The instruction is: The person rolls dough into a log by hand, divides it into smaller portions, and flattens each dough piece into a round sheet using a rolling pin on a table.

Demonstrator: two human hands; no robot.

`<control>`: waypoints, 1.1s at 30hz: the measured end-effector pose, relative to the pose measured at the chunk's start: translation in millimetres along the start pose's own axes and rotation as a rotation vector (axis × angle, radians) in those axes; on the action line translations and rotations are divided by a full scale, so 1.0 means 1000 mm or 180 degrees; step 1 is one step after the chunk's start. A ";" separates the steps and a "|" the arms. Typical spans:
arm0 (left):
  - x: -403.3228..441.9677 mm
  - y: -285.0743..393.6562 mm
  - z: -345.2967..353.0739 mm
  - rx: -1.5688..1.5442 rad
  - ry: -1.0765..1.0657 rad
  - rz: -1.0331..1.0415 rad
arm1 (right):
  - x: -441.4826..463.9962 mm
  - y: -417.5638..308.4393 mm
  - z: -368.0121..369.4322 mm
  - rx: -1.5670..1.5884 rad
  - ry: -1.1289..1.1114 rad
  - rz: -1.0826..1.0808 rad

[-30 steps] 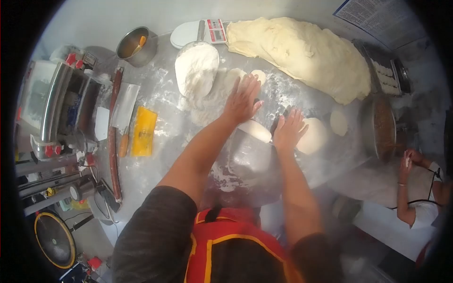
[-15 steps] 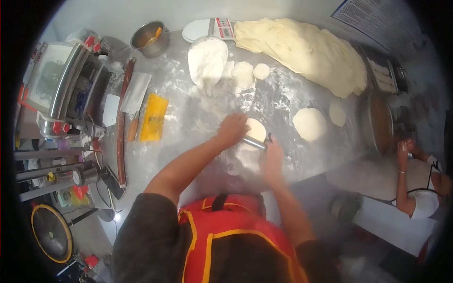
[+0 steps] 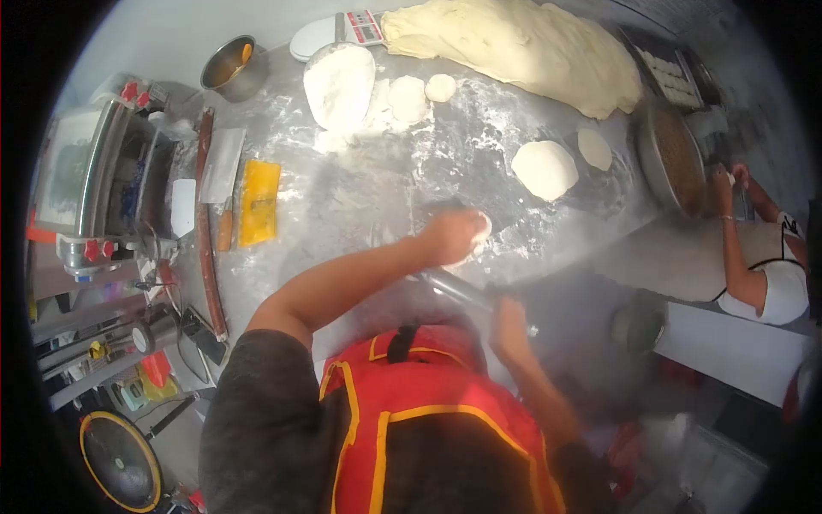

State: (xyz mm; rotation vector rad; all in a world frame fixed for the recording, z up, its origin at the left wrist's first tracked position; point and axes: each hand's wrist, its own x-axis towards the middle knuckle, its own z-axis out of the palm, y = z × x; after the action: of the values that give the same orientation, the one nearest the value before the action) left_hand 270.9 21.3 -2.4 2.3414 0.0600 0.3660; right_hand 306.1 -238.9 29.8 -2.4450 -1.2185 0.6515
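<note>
My left hand (image 3: pixel 452 236) is closed over a small flattened round of dough (image 3: pixel 484 233), hiding most of it. A pale edge shows beyond the fingers. My right hand (image 3: pixel 510 332) is wrapped round one end of a metallic rolling pin (image 3: pixel 455 289). The pin lies between the dough and my red apron (image 3: pixel 428 343), apart from the dough, and its far end passes below my left wrist. To the right, two flat dough rounds, a larger one (image 3: pixel 545 170) and a smaller one (image 3: pixel 594 149), lie on the floured table (image 3: pixel 342 206).
A big dough slab (image 3: pixel 522 51) covers the back. Near it are a flour heap (image 3: pixel 340 86), a scale (image 3: pixel 330 34) and a metal pot (image 3: pixel 234 68). A yellow scraper-like sheet (image 3: pixel 259 203) and a long stick (image 3: pixel 205 223) lie left. A co-worker's hands (image 3: pixel 729 178) are by a large pan (image 3: pixel 672 158).
The rolling pin has come off the dough and back toward my body with my right hand. My left hand now covers much more of the dough. The whole view has shifted slightly.
</note>
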 end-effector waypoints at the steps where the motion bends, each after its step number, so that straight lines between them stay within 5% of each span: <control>1: -0.010 0.004 0.018 0.0121 -0.0236 -0.0070 | -0.010 0.001 0.004 -0.0029 -0.0050 0.0065; 3: -0.026 0.008 0.048 0.0375 -0.0706 -0.0200 | -0.022 0.003 0.011 -0.0086 -0.0142 0.0194; 6: -0.019 0.060 0.005 0.0587 -0.1550 -0.0384 | -0.034 0.006 0.016 0.0077 0.0006 0.0061; 12: -0.035 0.018 0.046 0.0800 -0.0549 0.0845 | -0.032 0.011 0.017 -0.0206 -0.0128 -0.0191; 18: -0.051 0.006 -0.039 0.1044 -0.1692 0.0108 | 0.014 0.017 0.011 -0.0725 -0.0179 -0.1056; 20: -0.092 -0.058 -0.026 0.1663 -0.1029 0.0105 | 0.036 0.014 0.012 -0.0772 -0.0031 -0.1449; 26: -0.082 -0.079 -0.064 0.1959 -0.0510 -0.0805 | 0.094 -0.004 0.009 -0.0727 -0.0098 -0.1779; 29: -0.072 -0.076 -0.036 0.1609 -0.0206 -0.0618 | 0.109 -0.005 0.011 -0.0579 0.0121 -0.1839; 33: -0.063 -0.047 -0.016 0.1336 -0.0670 -0.0014 | 0.108 -0.013 0.023 -0.0450 0.0279 -0.1478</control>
State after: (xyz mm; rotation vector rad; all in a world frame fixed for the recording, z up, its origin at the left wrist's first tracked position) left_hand 209.4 56.3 -39.5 2.7809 0.0434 0.1074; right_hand 342.1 -142.3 -10.3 -2.1452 -1.7628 0.3307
